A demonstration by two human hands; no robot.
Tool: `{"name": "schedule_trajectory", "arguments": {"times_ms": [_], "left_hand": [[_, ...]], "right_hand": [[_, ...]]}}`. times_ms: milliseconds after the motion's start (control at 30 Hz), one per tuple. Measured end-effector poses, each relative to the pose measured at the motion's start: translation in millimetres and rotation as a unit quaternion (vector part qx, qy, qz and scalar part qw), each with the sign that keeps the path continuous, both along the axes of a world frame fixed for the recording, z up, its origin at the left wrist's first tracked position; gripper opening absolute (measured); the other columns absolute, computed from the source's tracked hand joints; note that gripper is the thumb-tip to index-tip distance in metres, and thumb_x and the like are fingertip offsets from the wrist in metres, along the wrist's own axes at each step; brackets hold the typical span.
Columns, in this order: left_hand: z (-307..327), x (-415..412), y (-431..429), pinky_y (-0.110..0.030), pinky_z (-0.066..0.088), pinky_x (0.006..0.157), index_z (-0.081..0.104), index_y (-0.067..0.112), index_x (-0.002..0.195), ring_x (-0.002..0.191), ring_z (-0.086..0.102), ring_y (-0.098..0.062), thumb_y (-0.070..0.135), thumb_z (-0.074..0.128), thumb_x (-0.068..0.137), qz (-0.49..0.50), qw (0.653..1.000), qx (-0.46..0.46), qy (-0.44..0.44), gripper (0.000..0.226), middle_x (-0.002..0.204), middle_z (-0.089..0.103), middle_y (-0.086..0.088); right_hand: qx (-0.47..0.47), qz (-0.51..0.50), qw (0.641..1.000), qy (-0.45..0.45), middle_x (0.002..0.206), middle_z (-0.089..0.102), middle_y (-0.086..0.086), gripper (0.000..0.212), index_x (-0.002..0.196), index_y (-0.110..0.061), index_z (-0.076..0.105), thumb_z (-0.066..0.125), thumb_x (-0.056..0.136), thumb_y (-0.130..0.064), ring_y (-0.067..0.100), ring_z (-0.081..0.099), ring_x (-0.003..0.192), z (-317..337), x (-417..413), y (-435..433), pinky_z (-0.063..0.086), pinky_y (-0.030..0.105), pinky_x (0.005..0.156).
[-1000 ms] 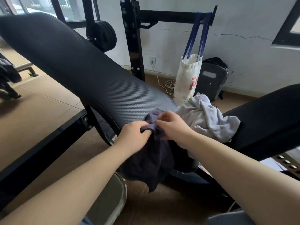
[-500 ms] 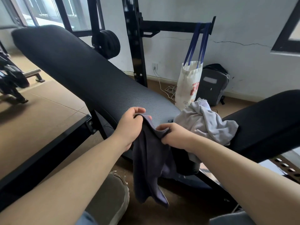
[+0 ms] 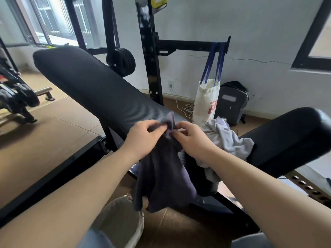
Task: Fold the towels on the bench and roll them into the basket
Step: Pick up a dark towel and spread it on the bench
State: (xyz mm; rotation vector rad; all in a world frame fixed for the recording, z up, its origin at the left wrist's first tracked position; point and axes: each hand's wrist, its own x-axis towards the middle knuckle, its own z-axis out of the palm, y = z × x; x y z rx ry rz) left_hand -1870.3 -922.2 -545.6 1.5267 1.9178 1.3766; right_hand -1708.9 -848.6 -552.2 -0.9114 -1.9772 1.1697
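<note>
A dark purple towel (image 3: 161, 172) hangs in front of the black bench (image 3: 100, 93), its lower part dangling toward the floor. My left hand (image 3: 143, 138) pinches the towel's top edge between thumb and fingers. My right hand (image 3: 189, 140) pinches the same edge right beside it. A crumpled light grey towel (image 3: 227, 138) lies on the bench seat to the right of my hands. A pale fabric basket (image 3: 121, 221) stands on the floor below my left forearm, partly hidden by it.
A white tote bag (image 3: 206, 102) with blue handles hangs from the black rack (image 3: 150, 68) behind the bench. A dark backpack (image 3: 232, 102) leans on the wall. Weight plates (image 3: 121, 61) and gym gear (image 3: 16, 97) stand further left.
My hands have come together at the towel's top edge, where half a second ago they held it a little apart. The view has tilted up and shows more of the rack.
</note>
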Motion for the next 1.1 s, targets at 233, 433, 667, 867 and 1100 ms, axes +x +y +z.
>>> {"name": "schedule_trajectory", "arguments": {"times_ms": [233, 433, 667, 867, 1100], "left_hand": [[36, -3, -13, -0.034, 0.056, 0.074, 0.074, 0.022, 0.089, 0.086, 0.068, -0.009, 0.038, 0.059, 0.1, 0.065, 0.989, 0.055, -0.124, 0.025, 0.087, 0.074, 0.001], [50, -20, -32, -0.024, 0.05, 0.075, 0.073, 0.028, 0.081, 0.083, 0.065, -0.005, 0.043, 0.061, 0.098, 0.095, 0.987, 0.082, -0.098, 0.026, 0.08, 0.071, 0.012], [57, -39, -47, -0.023, 0.05, 0.077, 0.073, 0.029, 0.079, 0.085, 0.065, -0.007, 0.039, 0.062, 0.098, 0.144, 0.969, 0.146, -0.138, 0.025, 0.08, 0.07, 0.014], [66, -48, -63, -0.022, 0.049, 0.078, 0.071, 0.031, 0.087, 0.086, 0.062, -0.005, 0.03, 0.058, 0.099, 0.16, 0.968, 0.171, -0.092, 0.018, 0.088, 0.071, 0.01], [67, -68, -82, -0.031, 0.052, 0.083, 0.072, 0.025, 0.101, 0.096, 0.064, -0.014, 0.037, 0.054, 0.1, 0.209, 0.97, 0.116, -0.043, 0.021, 0.095, 0.071, 0.01]], "right_hand": [[-0.006, 0.119, 0.975, -0.187, 0.09, 0.077, -0.003, 0.018, 0.095, -0.023, 0.072, 0.069, 0.085, -0.008, 0.013, 0.073, 0.084, 0, 5, -21, 0.059, 0.027, 0.076], [0.026, 0.065, 0.976, -0.206, 0.084, 0.074, -0.006, 0.007, 0.085, -0.024, 0.071, 0.072, 0.089, -0.019, 0.014, 0.069, 0.082, 9, 13, -14, 0.053, 0.024, 0.074], [0.032, 0.075, 0.95, -0.302, 0.088, 0.074, 0.0, 0.008, 0.087, -0.025, 0.071, 0.067, 0.091, -0.02, 0.017, 0.065, 0.073, 27, 39, -16, 0.057, 0.039, 0.072], [0.015, 0.059, 0.943, -0.326, 0.097, 0.072, 0.008, 0.013, 0.1, -0.016, 0.073, 0.063, 0.093, -0.011, 0.02, 0.061, 0.069, 47, 48, -20, 0.056, 0.032, 0.061], [0.1, -0.011, 0.906, -0.412, 0.068, 0.059, 0.009, 0.019, 0.092, -0.003, 0.07, 0.061, 0.091, -0.02, 0.024, 0.056, 0.054, 66, 37, -22, 0.046, 0.025, 0.05]]}}
